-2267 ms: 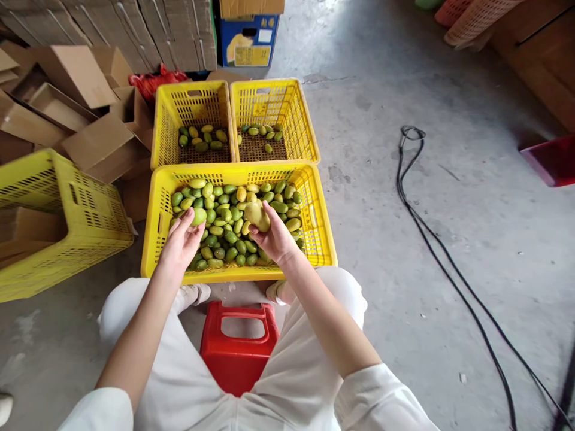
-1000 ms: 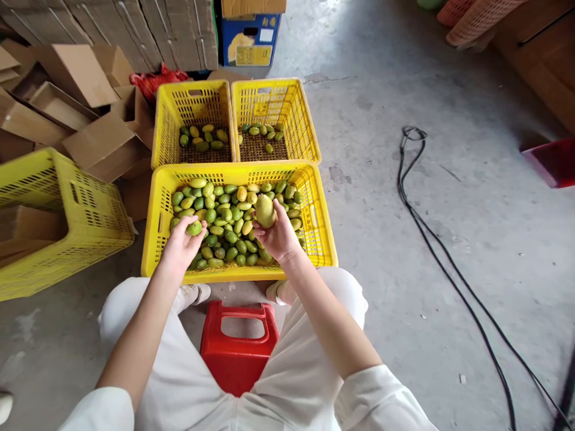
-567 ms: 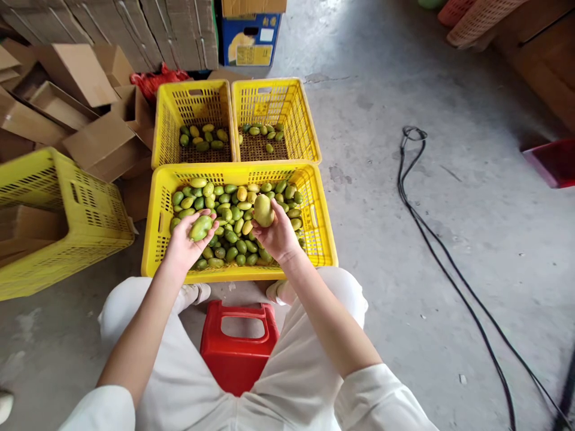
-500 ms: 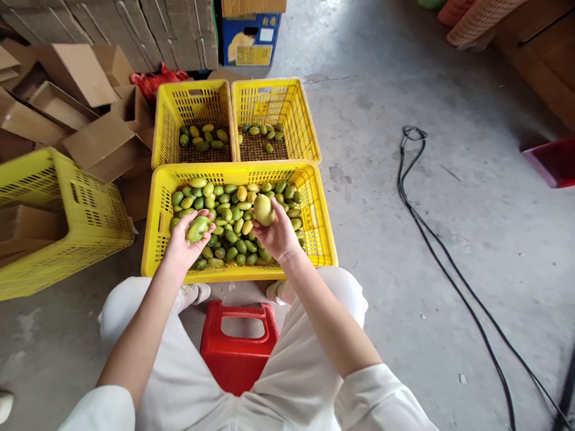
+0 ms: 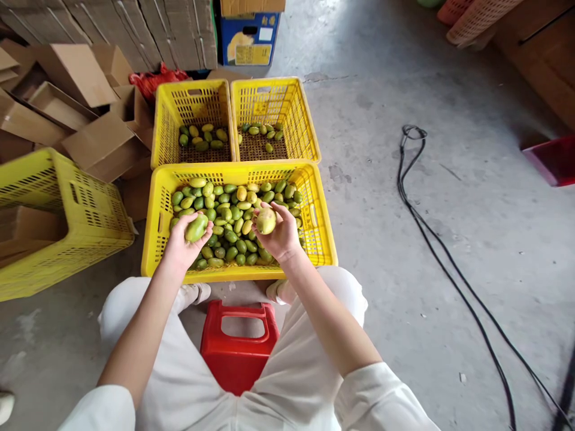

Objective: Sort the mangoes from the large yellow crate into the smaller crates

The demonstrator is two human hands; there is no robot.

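My left hand [image 5: 179, 245] is closed around a green mango [image 5: 196, 228] above the near-left part of a big yellow crate [image 5: 150, 239] piled with several green and yellowish mangoes. My right hand [image 5: 282, 236] grips a yellower mango [image 5: 266, 220] over the crate's middle. Beyond it stand two smaller yellow crates, the left one [image 5: 165, 120] and the right one [image 5: 296, 114], each with a few mangoes on the bottom.
I sit on a red stool [image 5: 238, 347]. A tilted yellow crate [image 5: 58, 221] and loose cardboard boxes [image 5: 76, 102] crowd the left. A black cable [image 5: 431, 239] runs across the concrete floor on the right, and a red bin [image 5: 550, 158] stands at the right edge.
My left hand picked a green mango out of the pile and turned it palm-up. My right hand turned its yellow mango and lowered it slightly.
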